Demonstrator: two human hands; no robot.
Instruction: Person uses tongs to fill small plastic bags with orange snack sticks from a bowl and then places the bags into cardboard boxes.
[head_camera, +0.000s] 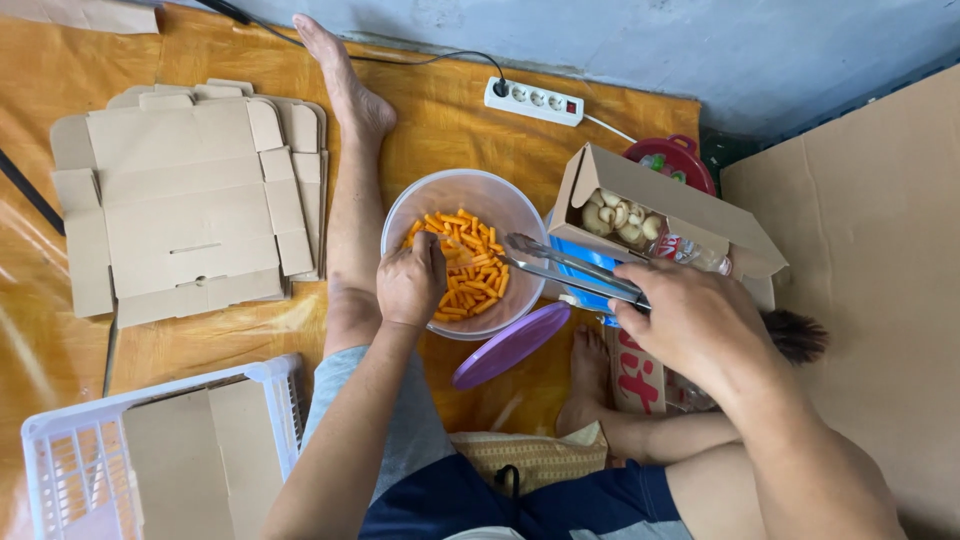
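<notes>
Bare forearms are being extended from the bottom of the view, above dark blue shorts and folded legs. A clear, round plastic bowl (465, 195) is being steadied on the orange floor mat (440, 110) between the legs. It is partly filled with short orange stick snacks (470, 265). The left hand (410, 280) is being held curled inside the bowl, knuckles up, fingertips pressed together on the snacks; whether any are being pinched cannot be told. The right hand (690, 320) is being closed around the handle end of shiny metal tongs (565, 265), whose tips are being held over the snacks at the bowl's right side.

A flat purple lid (510, 345) is being leaned at a tilt against the bowl's lower right edge. Just right of the bowl, an open brown cardboard box (690, 205) is being kept with pale, knobbly snack pieces (620, 215) showing under a clear wrap. Beneath it, a blue packet is being partly covered.

A stack of flattened, unfolded cardboard boxes (190, 200) is being stored at the left, well apart from the bowl, with bare mat between. A white slatted plastic basket (80, 440) holding cardboard is being kept at the lower left. A white power strip (535, 100) is lying by the grey wall. A large cardboard sheet (860, 250) is closing off the right side.
</notes>
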